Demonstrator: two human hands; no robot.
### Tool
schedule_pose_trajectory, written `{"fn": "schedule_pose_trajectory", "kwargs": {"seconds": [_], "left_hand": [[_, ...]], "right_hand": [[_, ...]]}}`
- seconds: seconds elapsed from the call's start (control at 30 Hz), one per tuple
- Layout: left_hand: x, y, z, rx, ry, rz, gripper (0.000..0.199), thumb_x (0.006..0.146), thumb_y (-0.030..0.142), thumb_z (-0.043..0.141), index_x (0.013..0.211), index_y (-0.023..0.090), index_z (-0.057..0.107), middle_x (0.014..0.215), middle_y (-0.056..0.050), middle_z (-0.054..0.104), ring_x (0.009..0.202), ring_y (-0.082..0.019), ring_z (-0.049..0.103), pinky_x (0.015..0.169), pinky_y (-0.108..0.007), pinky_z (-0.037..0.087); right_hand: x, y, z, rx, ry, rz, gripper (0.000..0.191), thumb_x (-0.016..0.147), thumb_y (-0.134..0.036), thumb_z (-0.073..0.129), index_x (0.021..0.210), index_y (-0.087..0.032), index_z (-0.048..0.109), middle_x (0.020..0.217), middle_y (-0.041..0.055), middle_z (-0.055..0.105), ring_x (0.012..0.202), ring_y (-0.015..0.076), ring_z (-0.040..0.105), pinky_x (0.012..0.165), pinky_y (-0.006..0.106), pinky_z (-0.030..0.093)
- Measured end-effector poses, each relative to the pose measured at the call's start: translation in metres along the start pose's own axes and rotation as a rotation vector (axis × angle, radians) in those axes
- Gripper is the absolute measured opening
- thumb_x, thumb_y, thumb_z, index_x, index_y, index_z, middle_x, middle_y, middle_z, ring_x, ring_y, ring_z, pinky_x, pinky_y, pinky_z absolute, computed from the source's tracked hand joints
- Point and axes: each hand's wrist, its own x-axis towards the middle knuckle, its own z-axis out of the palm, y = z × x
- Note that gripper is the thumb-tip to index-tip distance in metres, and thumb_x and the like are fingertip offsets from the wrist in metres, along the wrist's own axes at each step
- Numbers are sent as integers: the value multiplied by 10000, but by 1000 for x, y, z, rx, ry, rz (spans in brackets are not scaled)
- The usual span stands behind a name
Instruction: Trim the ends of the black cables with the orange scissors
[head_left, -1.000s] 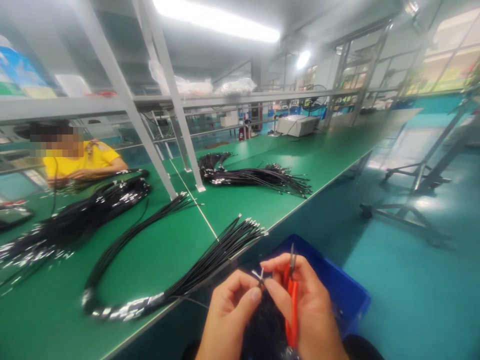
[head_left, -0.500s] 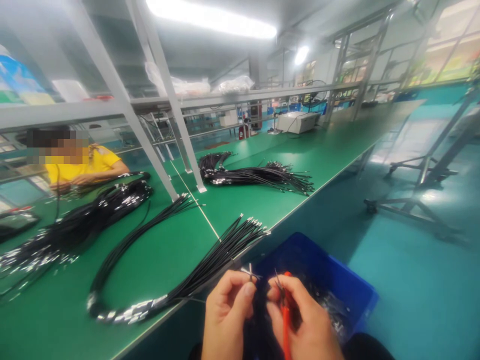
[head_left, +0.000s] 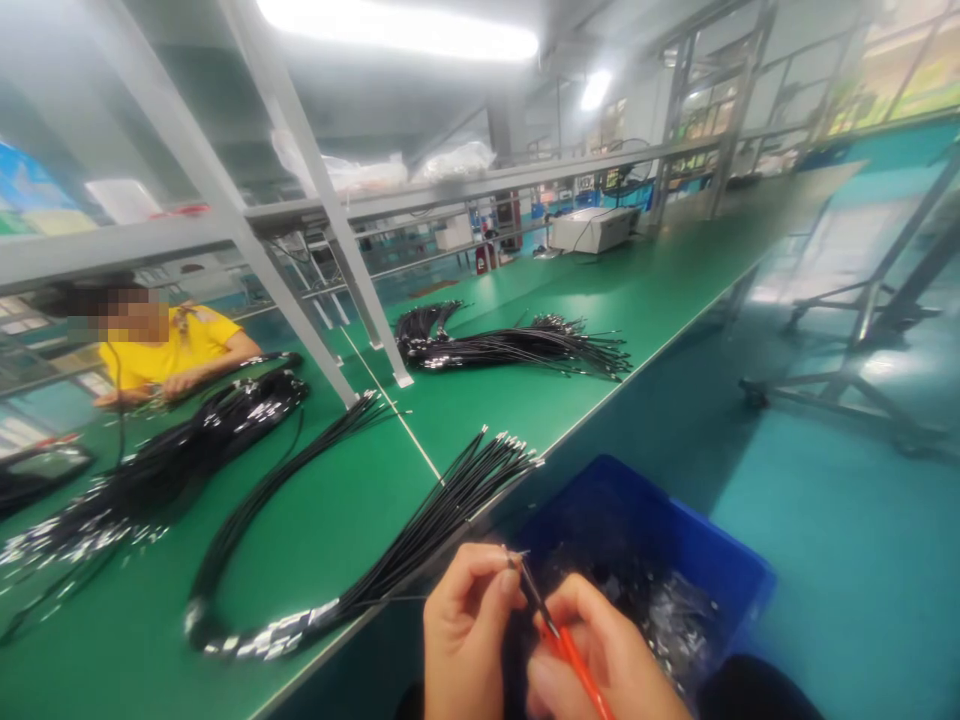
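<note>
My left hand (head_left: pixel 471 625) pinches the end of a thin black cable (head_left: pixel 405 599), which runs across from the bundle at the bench edge. My right hand (head_left: pixel 600 645) is wrapped round red-handled snips (head_left: pixel 574 660). Their slim dark jaws reach to the cable end at my left fingertips; whether they touch it I cannot tell. Beside my left hand, a curved bundle of black cables (head_left: pixel 251 525) with pale tips lies on the green bench (head_left: pixel 337 510). Below my hands is a blue bin (head_left: pixel 724 545) with dark and shiny scraps in it.
More black cables (head_left: pixel 517 348) lie farther back, and a large tangled heap (head_left: pixel 180 440) lies at the left. A person in a yellow top (head_left: pixel 180 345) works across the bench. Grey shelf posts (head_left: pixel 356 285) rise from the bench; a wheeled metal stand (head_left: pixel 855 365) is at the right.
The snips have tilted and moved left, bringing their jaws to the cable end. Both hands have come nearer each other. The camera view has shifted slightly.
</note>
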Motion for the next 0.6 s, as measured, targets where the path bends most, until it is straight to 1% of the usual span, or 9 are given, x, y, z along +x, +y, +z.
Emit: {"fn": "schedule_pose_trajectory", "kwargs": {"seconds": [0.07,0.2,0.33,0.43,0.53,0.6], "left_hand": [[-1,1,0,39,-26,28,68,793,198,649,744,217,691,704,18,627,607,-108,579,592,-178,489],[-1,1,-1,129,-44,51,70,787,191,641,741,208,692,707,6,629,619,-126,588,593,-194,493],[-1,-1,0,198,-30,57,67,781,197,636,754,201,697,683,3,626,600,-137,587,575,-208,490],[-1,-1,1,240,-15,66,69,772,210,638,750,195,702,688,-5,635,588,-146,586,566,-223,489],[-1,0,3,270,-13,76,75,775,212,631,745,199,698,675,0,631,585,-147,586,560,-222,483],[-1,0,3,284,-22,71,81,779,209,624,737,201,693,664,4,627,581,-144,584,552,-215,478]], "right_hand": [[3,3,0,-23,11,18,251,629,-257,632,756,-225,418,504,-80,562,437,85,492,436,207,316],[6,5,1,-85,74,83,240,628,-240,637,760,-223,437,480,-89,555,391,63,417,385,184,264],[4,2,0,-113,126,61,237,610,-250,663,728,-214,461,492,-75,566,433,75,459,428,189,320],[4,1,-1,-102,143,53,244,594,-253,682,710,-209,472,503,-63,577,477,102,514,482,214,381],[4,0,-1,-91,158,47,278,590,-287,709,717,-208,475,499,-62,575,474,109,512,481,224,393],[3,-1,0,-86,168,59,308,584,-317,725,717,-212,468,486,-67,570,464,106,503,456,212,381]]}}
